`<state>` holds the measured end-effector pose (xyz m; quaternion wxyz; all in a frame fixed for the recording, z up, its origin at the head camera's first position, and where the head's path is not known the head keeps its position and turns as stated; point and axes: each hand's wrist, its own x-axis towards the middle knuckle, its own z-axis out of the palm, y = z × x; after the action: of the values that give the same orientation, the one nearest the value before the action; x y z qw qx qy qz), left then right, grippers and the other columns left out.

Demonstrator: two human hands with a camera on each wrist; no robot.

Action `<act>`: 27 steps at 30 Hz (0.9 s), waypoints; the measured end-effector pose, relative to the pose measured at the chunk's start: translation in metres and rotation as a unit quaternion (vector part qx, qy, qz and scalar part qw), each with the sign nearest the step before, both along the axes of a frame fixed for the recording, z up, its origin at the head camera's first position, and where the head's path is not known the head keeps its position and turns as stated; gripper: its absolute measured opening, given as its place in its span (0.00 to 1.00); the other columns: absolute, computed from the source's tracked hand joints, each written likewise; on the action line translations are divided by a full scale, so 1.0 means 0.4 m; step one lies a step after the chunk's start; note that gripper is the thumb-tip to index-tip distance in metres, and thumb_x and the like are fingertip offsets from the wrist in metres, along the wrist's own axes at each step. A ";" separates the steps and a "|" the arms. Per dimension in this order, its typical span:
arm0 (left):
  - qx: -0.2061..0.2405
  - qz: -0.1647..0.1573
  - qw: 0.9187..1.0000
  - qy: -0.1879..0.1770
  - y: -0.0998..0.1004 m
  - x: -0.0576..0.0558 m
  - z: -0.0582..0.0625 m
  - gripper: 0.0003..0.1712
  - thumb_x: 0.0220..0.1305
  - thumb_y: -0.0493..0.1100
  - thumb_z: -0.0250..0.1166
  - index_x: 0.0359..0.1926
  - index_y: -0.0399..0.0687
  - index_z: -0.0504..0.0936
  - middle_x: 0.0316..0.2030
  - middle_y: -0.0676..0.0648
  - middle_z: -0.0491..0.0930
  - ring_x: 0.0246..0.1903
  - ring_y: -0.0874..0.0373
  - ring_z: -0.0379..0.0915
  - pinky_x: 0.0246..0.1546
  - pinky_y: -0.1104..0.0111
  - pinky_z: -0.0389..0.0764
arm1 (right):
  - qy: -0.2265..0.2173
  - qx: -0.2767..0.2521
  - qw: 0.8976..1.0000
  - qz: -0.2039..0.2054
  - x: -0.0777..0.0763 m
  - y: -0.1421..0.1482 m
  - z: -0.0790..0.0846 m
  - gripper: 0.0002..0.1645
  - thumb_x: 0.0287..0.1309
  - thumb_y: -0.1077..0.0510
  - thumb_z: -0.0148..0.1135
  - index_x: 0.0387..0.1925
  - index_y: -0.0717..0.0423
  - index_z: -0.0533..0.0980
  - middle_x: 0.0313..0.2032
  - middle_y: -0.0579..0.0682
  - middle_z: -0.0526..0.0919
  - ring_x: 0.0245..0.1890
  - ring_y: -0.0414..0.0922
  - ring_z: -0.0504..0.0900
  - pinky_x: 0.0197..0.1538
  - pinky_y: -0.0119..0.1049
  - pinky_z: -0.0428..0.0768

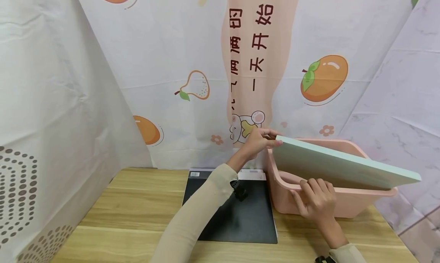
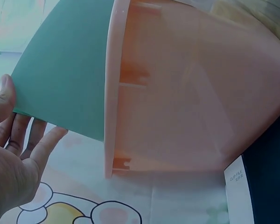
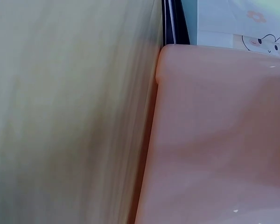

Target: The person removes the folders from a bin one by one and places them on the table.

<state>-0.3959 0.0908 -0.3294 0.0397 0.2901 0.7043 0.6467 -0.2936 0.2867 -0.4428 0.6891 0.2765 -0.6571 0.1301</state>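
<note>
A mint-green file folder [image 1: 338, 163], flat with a pale thick edge, leans at a slant in the mouth of a pink plastic bin [image 1: 302, 207]. My left hand [image 1: 257, 142] pinches its upper left corner between thumb and fingers; the left wrist view shows the same hand [image 2: 14, 154] at the folder [image 2: 65, 70], just outside the bin's rim [image 2: 113, 88]. My right hand [image 1: 317, 202] grips the bin's front rim, fingertips over the edge. That hand is out of sight in the right wrist view, where the bin's wall [image 3: 214, 140] fills the right half.
A black clip file [image 1: 240, 217] lies flat on the wooden table [image 1: 144, 202], left of the bin and under my left forearm. Some white printed material [image 1: 252, 174] shows at its far edge. A printed cloth [image 1: 165, 45] hangs right behind the table.
</note>
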 end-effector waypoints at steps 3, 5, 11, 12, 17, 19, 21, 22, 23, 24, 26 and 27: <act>-0.003 -0.004 1.000 0.005 -0.001 0.001 -0.003 0.16 0.60 0.34 0.74 0.49 0.34 0.87 0.34 0.44 0.86 0.32 0.63 0.79 0.35 0.74 0.79 | 0.000 0.002 1.000 -0.002 -0.001 0.003 -0.004 0.34 0.70 0.40 0.55 0.21 0.65 0.75 0.17 0.57 0.70 0.18 0.57 0.66 0.27 0.51 0.63; -0.003 -0.005 1.000 0.010 -0.001 0.001 -0.005 0.16 0.60 0.34 0.74 0.49 0.33 0.87 0.34 0.43 0.86 0.32 0.63 0.79 0.34 0.74 0.79 | 0.002 0.003 1.000 -0.003 -0.002 0.004 -0.005 0.34 0.70 0.40 0.54 0.20 0.65 0.75 0.17 0.57 0.69 0.18 0.57 0.66 0.27 0.51 0.63; 0.010 0.015 1.000 0.018 0.007 -0.003 -0.013 0.15 0.60 0.35 0.74 0.48 0.33 0.87 0.35 0.41 0.87 0.31 0.64 0.78 0.33 0.75 0.80 | 0.005 0.009 1.000 -0.003 -0.002 0.001 -0.001 0.34 0.71 0.40 0.54 0.20 0.64 0.75 0.17 0.57 0.70 0.17 0.56 0.65 0.25 0.50 0.63; 0.013 0.019 1.000 0.019 0.008 -0.004 -0.014 0.15 0.60 0.35 0.74 0.48 0.33 0.87 0.35 0.41 0.87 0.31 0.65 0.78 0.33 0.75 0.80 | 0.005 0.011 1.000 -0.002 -0.001 0.000 0.001 0.35 0.71 0.40 0.54 0.19 0.64 0.75 0.17 0.57 0.70 0.17 0.56 0.66 0.25 0.50 0.63; 0.031 0.022 0.999 0.016 0.013 -0.009 -0.018 0.15 0.60 0.34 0.74 0.47 0.31 0.87 0.36 0.37 0.88 0.30 0.65 0.78 0.33 0.75 0.80 | 0.002 0.015 1.000 0.000 -0.001 -0.001 0.007 0.34 0.71 0.40 0.54 0.20 0.64 0.74 0.17 0.57 0.69 0.17 0.56 0.65 0.25 0.49 0.62; 0.037 0.020 0.999 0.015 0.015 -0.010 -0.017 0.15 0.59 0.33 0.74 0.47 0.30 0.87 0.37 0.35 0.88 0.30 0.65 0.79 0.33 0.75 0.80 | 0.001 0.016 1.000 -0.001 -0.002 0.002 0.008 0.34 0.71 0.40 0.54 0.20 0.64 0.74 0.17 0.57 0.69 0.17 0.56 0.65 0.24 0.49 0.61; 0.038 0.019 0.999 0.013 0.017 -0.010 -0.015 0.15 0.59 0.33 0.74 0.47 0.29 0.87 0.38 0.34 0.88 0.30 0.65 0.79 0.32 0.75 0.80 | -0.005 0.020 1.000 -0.003 -0.002 0.006 0.009 0.34 0.71 0.40 0.53 0.20 0.64 0.74 0.17 0.57 0.69 0.17 0.56 0.65 0.24 0.49 0.61; 0.038 0.020 0.999 0.010 0.016 -0.009 -0.013 0.15 0.60 0.33 0.74 0.47 0.29 0.87 0.39 0.34 0.88 0.30 0.65 0.78 0.33 0.75 0.80 | -0.009 0.023 1.000 -0.005 -0.001 0.006 0.011 0.34 0.71 0.40 0.53 0.20 0.64 0.74 0.17 0.57 0.69 0.17 0.56 0.65 0.23 0.49 0.61; 0.038 0.022 0.999 0.006 0.015 -0.007 -0.009 0.15 0.60 0.33 0.74 0.48 0.29 0.87 0.39 0.34 0.88 0.31 0.66 0.79 0.34 0.75 0.81 | -0.013 0.027 1.000 -0.006 0.000 0.007 0.012 0.34 0.71 0.40 0.53 0.20 0.64 0.74 0.17 0.57 0.69 0.17 0.56 0.65 0.23 0.49 0.61; 0.042 0.022 0.999 -0.002 0.013 -0.004 -0.004 0.15 0.60 0.32 0.73 0.48 0.29 0.87 0.40 0.33 0.87 0.31 0.65 0.79 0.35 0.75 0.83 | -0.018 0.031 0.999 -0.007 0.001 0.008 0.014 0.34 0.72 0.40 0.52 0.20 0.64 0.73 0.17 0.56 0.69 0.17 0.55 0.65 0.23 0.48 0.60; 0.054 0.023 0.998 -0.017 0.011 0.002 0.009 0.16 0.60 0.32 0.73 0.48 0.28 0.86 0.41 0.33 0.87 0.32 0.66 0.80 0.38 0.72 0.86 | -0.027 0.038 0.999 -0.010 0.003 0.010 0.018 0.34 0.72 0.40 0.52 0.20 0.63 0.73 0.17 0.56 0.68 0.17 0.54 0.64 0.22 0.47 0.60; 0.060 0.024 0.998 -0.023 0.011 0.006 0.017 0.16 0.60 0.32 0.73 0.48 0.28 0.86 0.41 0.34 0.88 0.32 0.66 0.81 0.40 0.71 0.87 | -0.030 0.041 0.999 -0.011 0.004 0.011 0.020 0.34 0.72 0.40 0.52 0.20 0.63 0.72 0.17 0.55 0.68 0.17 0.54 0.64 0.21 0.47 0.59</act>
<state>-0.3934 0.0951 -0.3225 0.0233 0.2603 0.6695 0.6953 -0.2920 0.2909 -0.4348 0.6584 0.2927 -0.6856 0.1038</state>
